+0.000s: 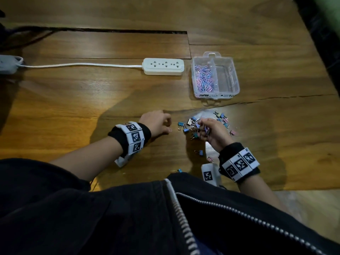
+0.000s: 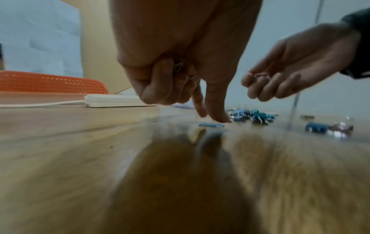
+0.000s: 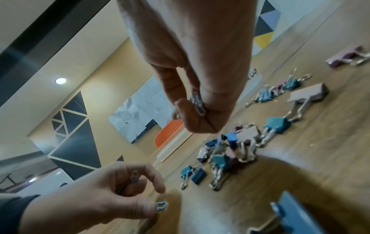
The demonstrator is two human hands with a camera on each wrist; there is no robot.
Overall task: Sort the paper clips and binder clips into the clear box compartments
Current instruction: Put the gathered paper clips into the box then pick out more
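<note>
A clear box (image 1: 237,83) stands on the wooden table; its left compartment holds pink and blue paper clips (image 1: 204,76), and the right one (image 1: 226,76) looks empty. Blue and pink binder clips (image 1: 191,126) (image 3: 230,150) lie scattered in front of me. My left hand (image 1: 168,126) (image 2: 212,118) keeps a few paper clips (image 3: 134,175) in its curled fingers. Its thumb and forefinger reach down to a blue paper clip (image 2: 211,125) (image 3: 161,205) lying on the wood. My right hand (image 1: 203,128) (image 3: 192,114) hovers over the pile, gripping a bunch of paper clips (image 3: 198,102).
A white power strip (image 1: 163,66) (image 2: 112,100) lies left of the box, its cable (image 1: 82,65) running off to the left. More binder clips (image 1: 199,152) sit close to the table's near edge. An orange perforated chair back (image 2: 50,83) shows beyond the table.
</note>
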